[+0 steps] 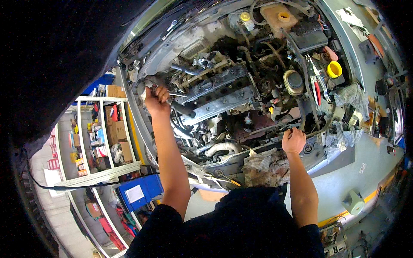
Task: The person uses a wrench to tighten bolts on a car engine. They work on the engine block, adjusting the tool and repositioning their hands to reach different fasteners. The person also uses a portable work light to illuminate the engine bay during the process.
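Note:
My left hand is closed at the left side of a car's engine bay, and a thin metal shaft sticks out beside its fingers toward the engine. What it grips is mostly hidden. Right of it lies the engine's long grey valve cover, with a black hose at its near left end. My right hand rests with curled fingers at the front frame of the bay, below the round-capped reservoir. Whatever lies under those fingers does not show.
Pliers with red handles lie at the right, near a yellow cup. Dirty rags cover part of the front edge. A ratchet lies at the far edge. Shelves with boxes stand left; the raised hood darkens the upper left.

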{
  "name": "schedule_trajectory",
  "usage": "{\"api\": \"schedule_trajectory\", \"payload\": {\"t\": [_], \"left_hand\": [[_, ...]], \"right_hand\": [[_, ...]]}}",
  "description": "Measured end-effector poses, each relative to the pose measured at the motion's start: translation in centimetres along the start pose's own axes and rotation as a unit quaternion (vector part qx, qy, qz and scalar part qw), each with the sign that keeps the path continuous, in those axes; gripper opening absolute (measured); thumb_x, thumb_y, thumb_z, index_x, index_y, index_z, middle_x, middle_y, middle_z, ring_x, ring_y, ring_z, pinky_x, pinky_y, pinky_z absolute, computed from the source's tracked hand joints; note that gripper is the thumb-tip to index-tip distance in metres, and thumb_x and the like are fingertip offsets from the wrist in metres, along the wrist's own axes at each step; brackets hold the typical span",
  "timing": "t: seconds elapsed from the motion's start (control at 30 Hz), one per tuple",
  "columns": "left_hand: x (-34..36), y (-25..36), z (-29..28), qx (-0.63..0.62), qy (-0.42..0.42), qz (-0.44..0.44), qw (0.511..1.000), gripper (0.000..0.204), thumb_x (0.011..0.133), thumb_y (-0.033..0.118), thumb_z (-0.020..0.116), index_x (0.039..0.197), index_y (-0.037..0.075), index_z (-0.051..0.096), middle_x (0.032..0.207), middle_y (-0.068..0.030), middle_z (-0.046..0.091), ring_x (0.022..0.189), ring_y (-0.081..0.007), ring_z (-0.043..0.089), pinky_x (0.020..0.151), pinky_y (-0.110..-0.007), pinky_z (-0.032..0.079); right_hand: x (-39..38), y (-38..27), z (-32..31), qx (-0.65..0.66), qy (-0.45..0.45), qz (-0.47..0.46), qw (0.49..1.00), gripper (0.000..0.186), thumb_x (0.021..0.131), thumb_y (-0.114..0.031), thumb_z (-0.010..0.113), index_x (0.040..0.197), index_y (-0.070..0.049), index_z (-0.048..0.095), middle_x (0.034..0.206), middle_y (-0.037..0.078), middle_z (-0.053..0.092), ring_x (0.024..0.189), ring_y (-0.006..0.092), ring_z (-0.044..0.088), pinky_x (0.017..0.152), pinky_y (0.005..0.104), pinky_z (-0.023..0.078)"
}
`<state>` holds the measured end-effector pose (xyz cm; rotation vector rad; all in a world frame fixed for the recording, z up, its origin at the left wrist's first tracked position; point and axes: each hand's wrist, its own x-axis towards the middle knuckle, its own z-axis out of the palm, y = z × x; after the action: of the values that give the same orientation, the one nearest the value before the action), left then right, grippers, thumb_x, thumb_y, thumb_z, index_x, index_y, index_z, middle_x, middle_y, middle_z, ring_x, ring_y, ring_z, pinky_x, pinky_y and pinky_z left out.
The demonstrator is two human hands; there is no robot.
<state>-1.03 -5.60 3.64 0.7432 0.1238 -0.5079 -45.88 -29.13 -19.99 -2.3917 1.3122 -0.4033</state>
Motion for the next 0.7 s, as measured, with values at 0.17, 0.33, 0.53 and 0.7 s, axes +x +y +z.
{"api": "schedule_trajectory", "payload": {"t": [0.17, 0.33, 0.53, 0.7], "left_hand": [[-1.1, 2.4, -1.6, 0.058, -0.001, -0.062, 0.996, 0.036, 0.109, 0.041, 0.045, 0.095, 0.009, 0.055, 0.066, 0.003, 0.03, 0.053, -0.0077, 0.023, 0.043, -0.023, 0.02], [-1.4, 4.1, -2.2, 0.066, 0.005, -0.099, 0.993, 0.035, 0.109, 0.04, 0.045, 0.094, 0.01, 0.055, 0.066, 0.004, 0.03, 0.052, -0.0067, 0.024, 0.042, -0.023, 0.019], [-2.2, 4.5, -1.5, 0.141, 0.006, -0.123, 0.982, 0.033, 0.108, 0.043, 0.048, 0.095, 0.013, 0.058, 0.065, 0.0057, 0.031, 0.052, -0.0056, 0.024, 0.042, -0.022, 0.019], [-2.0, 6.5, -1.9, 0.232, 0.012, -0.149, 0.961, 0.033, 0.107, 0.045, 0.049, 0.096, 0.016, 0.059, 0.065, 0.0067, 0.032, 0.051, -0.0044, 0.024, 0.042, -0.021, 0.018]], "right_hand": [[0.0, -0.1, 0.0, 0.004, -0.013, 0.001, 1.0, 0.026, 0.089, -0.027, 0.058, 0.08, -0.004, 0.065, 0.08, 0.018, 0.067, 0.079, 0.0361, 0.063, 0.077, 0.0495, 0.048], [0.2, -0.6, -0.6, -0.015, -0.011, -0.001, 1.0, 0.027, 0.09, -0.028, 0.057, 0.082, -0.004, 0.066, 0.08, 0.017, 0.068, 0.079, 0.0354, 0.064, 0.078, 0.0487, 0.048], [0.1, -0.4, -0.4, -0.013, -0.023, 0.004, 1.0, 0.028, 0.09, -0.029, 0.057, 0.083, -0.004, 0.068, 0.081, 0.017, 0.068, 0.08, 0.0353, 0.064, 0.079, 0.0481, 0.048], [0.1, -0.3, -0.1, -0.015, -0.015, -0.001, 1.0, 0.028, 0.089, -0.029, 0.057, 0.081, -0.004, 0.066, 0.078, 0.016, 0.067, 0.079, 0.0358, 0.063, 0.078, 0.0484, 0.048]]}}
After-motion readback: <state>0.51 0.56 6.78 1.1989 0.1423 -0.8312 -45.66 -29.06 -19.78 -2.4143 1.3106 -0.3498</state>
